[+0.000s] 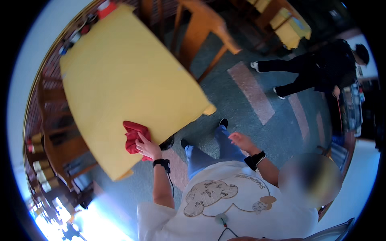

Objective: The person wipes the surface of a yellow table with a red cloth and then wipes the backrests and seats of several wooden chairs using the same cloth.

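Observation:
My left hand [149, 149] presses on a crumpled red cloth [132, 137], its fingers over the folds. The cloth lies at the near edge of a table draped in a yellow tablecloth [124, 76]. Out in front of my body, away from the table, hovers my right hand [242, 142]. It holds nothing, and its fingers are loosely bent. Both wrists wear black bands, and a thin cable runs from the left one.
A wooden chair [205, 32] stands beyond the table's right side, another chair [64, 148] at its left. Small items and a red box [106, 9] line the far end. To the right, a person in dark clothes [317, 66] stands on the green floor [245, 108].

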The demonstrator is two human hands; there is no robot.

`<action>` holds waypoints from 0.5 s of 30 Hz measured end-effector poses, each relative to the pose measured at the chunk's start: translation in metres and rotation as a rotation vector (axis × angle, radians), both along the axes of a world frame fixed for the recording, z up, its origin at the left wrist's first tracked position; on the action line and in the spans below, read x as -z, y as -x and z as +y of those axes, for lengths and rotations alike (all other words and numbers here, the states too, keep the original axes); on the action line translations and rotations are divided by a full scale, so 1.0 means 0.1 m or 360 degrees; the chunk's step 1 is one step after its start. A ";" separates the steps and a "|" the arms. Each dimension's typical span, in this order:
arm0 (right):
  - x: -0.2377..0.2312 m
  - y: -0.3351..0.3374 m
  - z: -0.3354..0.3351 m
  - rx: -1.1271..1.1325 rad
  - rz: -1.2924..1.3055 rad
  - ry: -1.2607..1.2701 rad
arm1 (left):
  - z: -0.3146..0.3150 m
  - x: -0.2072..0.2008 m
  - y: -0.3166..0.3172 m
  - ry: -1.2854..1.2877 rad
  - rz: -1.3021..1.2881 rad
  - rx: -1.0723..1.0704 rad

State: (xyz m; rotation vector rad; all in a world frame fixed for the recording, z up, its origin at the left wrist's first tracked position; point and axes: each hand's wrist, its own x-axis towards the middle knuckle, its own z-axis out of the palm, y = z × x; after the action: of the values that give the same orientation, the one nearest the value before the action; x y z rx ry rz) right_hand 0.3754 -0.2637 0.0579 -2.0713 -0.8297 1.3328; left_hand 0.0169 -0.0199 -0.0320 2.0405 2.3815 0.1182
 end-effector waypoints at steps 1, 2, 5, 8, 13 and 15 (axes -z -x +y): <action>0.02 -0.09 -0.09 0.0058 -0.0036 -0.0030 | -0.02 0.02 -0.31 -0.0049 -0.0040 0.0122; 0.07 -0.18 -0.18 0.0044 0.0049 -0.0039 | -0.06 0.03 -0.64 -0.0071 -0.0085 0.0250; 0.38 -0.54 -0.54 0.0026 0.0087 -0.0188 | -0.19 0.00 -1.55 0.0001 -0.0225 0.0626; 0.41 -1.04 -0.73 0.0295 0.0124 -0.0197 | -0.16 0.17 -2.12 -0.0118 -0.0766 0.0668; 0.36 -2.07 -1.36 0.0761 0.0031 -0.0200 | 0.08 0.01 -3.03 0.0768 -0.2611 -0.0372; 0.33 -2.47 -1.37 0.0873 0.0042 -0.0204 | 0.23 -0.24 -3.22 0.1134 -0.2935 -0.0497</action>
State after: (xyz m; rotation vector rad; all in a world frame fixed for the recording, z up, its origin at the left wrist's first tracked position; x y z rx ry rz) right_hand 0.6223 -0.4007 0.0254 -1.9769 -0.2863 0.9736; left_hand 0.3390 0.0027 -0.0079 0.4786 1.0913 0.6428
